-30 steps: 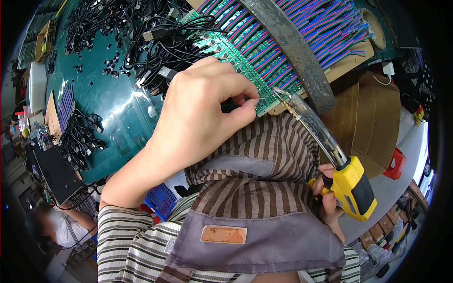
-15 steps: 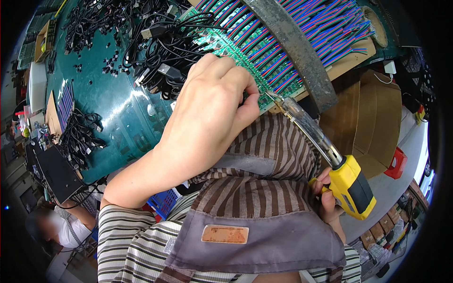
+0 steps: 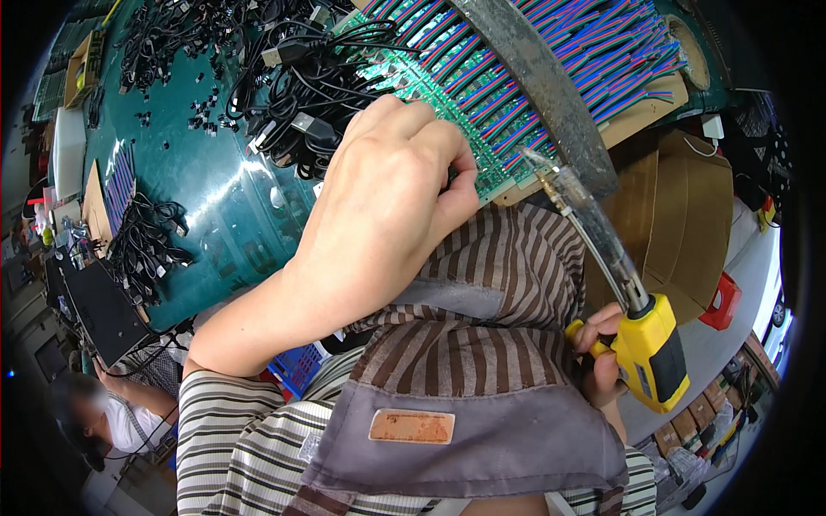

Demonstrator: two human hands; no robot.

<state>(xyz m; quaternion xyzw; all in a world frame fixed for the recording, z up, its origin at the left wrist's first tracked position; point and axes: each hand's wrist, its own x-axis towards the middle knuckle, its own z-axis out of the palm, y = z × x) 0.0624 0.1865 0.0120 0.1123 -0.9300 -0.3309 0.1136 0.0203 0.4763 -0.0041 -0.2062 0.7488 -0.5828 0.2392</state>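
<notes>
My left hand (image 3: 387,189) reaches over the near edge of the green circuit boards (image 3: 482,146), thumb and fingers curled together. A dark bit shows between thumb and forefinger, but the fingers hide what it is. Red, blue and black wires (image 3: 508,99) run in rows off the boards. In my right hand (image 3: 602,344) is a yellow and black soldering gun (image 3: 656,353). Its metal tip points up toward the board edge, to the right of my left fingertips and apart from them. Black cables with USB plugs (image 3: 318,129) lie beside my left hand.
A heavy curved metal bar (image 3: 551,77) lies across the boards and wires. Below the right table edge stands a cardboard box (image 3: 667,224), with a red plastic stool (image 3: 723,301) beyond. At the lower left sits another person (image 3: 129,421). Small black parts (image 3: 202,116) are scattered on the green tabletop.
The soldering gun has shifted right, its tip drawing away from my left fingertips. My left hand has barely moved, only slightly right.
</notes>
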